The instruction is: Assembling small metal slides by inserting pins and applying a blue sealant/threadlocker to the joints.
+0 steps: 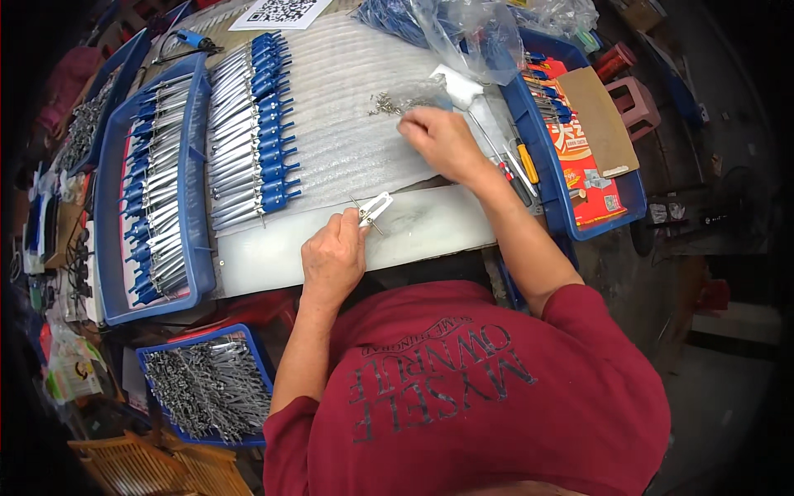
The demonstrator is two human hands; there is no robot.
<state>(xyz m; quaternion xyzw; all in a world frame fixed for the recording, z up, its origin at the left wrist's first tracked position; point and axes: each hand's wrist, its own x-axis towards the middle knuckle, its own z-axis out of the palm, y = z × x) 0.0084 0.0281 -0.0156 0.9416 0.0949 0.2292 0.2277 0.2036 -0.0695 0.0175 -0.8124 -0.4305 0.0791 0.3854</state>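
Observation:
Over the front of the white work board point(281, 263), my left hand point(333, 255) is closed on a small white metal bracket point(379, 206). A thin pin crosses the bracket near my fingertips. My right hand point(444, 145) is farther forward, its fingers curled together just beside a pile of small screws point(385, 104). Whatever those fingers pinch, if anything, is too small to make out. A clear plastic bag point(423, 93) lies right behind the right hand. To the left, a long row of metal rods with blue ends point(269, 124) lies on the foam sheet point(331, 136).
A blue tray point(198, 174) of similar rods stands at left. Below it, a blue bin point(263, 364) holds many metal parts. Right of my right arm lie a yellow-handled screwdriver point(527, 163) and a red-and-black-handled tool point(516, 183). Another blue tray point(616, 217) holds cardboard point(600, 120).

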